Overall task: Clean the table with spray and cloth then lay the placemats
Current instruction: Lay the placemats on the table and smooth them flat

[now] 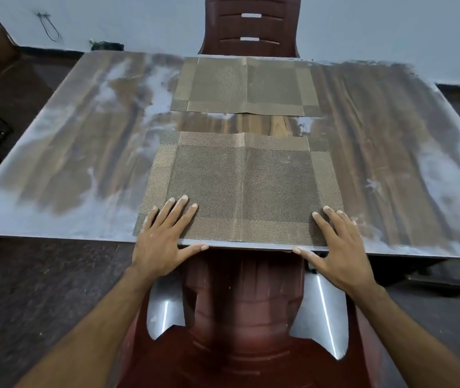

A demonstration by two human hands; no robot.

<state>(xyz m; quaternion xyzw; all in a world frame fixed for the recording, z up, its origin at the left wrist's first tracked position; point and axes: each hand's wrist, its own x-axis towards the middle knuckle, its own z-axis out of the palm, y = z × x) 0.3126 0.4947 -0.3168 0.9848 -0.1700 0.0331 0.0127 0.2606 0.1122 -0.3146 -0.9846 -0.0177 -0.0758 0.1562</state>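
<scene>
Two woven brown-gold placemats lie on the wooden table (pixel 83 152). The near placemat (pixel 242 189) sits at the table's front edge, with a crease down its middle. The far placemat (pixel 247 86) lies at the back edge, in front of the far chair. My left hand (pixel 164 236) rests flat on the near mat's front left corner, fingers spread, thumb along the table edge. My right hand (pixel 338 247) lies flat on the front right corner in the same way. Neither hand grips anything. No spray bottle or cloth is in view.
A dark red chair (pixel 248 23) stands behind the table's far edge. Another red chair (pixel 240 317) with shiny metal parts stands right under my arms at the near edge. The tabletop shows pale streaks and glare at left and right. Dark floor surrounds the table.
</scene>
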